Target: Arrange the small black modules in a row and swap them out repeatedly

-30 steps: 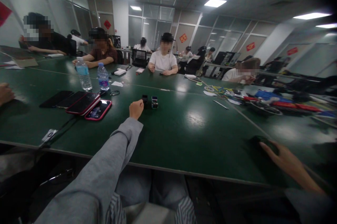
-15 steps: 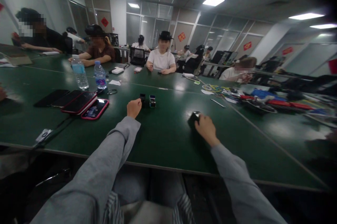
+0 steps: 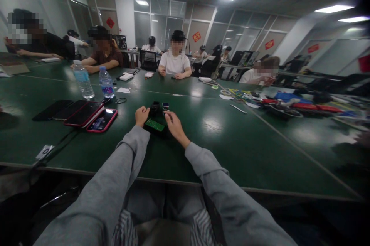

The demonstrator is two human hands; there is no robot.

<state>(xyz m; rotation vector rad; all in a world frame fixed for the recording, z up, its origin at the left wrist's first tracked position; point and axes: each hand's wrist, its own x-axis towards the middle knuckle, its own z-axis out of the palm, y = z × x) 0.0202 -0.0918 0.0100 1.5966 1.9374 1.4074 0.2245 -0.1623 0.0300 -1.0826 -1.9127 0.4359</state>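
Note:
A dark block with a green circuit board (image 3: 156, 124) on its face is between my hands, tilted toward me. My right hand (image 3: 177, 126) is at its right end, fingers pressed together on it. My left hand (image 3: 141, 116) is curled closed at its left end, thumb on top; whatever those fingers hold is hidden. Just beyond the thumb stands a small black case (image 3: 155, 106). A small module with a pale screen (image 3: 165, 105) stands beside the case, its lower part behind my right fingertips.
Several phones (image 3: 83, 114) lie at left, with two water bottles (image 3: 106, 84) behind them. A cable tag (image 3: 44, 152) is near the front edge. At right are a pen-like stick (image 3: 238, 108) and heaped cables and tools (image 3: 291, 107). A person (image 3: 175, 61) sits opposite.
My right hand has moved left from the middle right of the table with the dark block, which now shows its green board. My left hand has stayed nearly in place.

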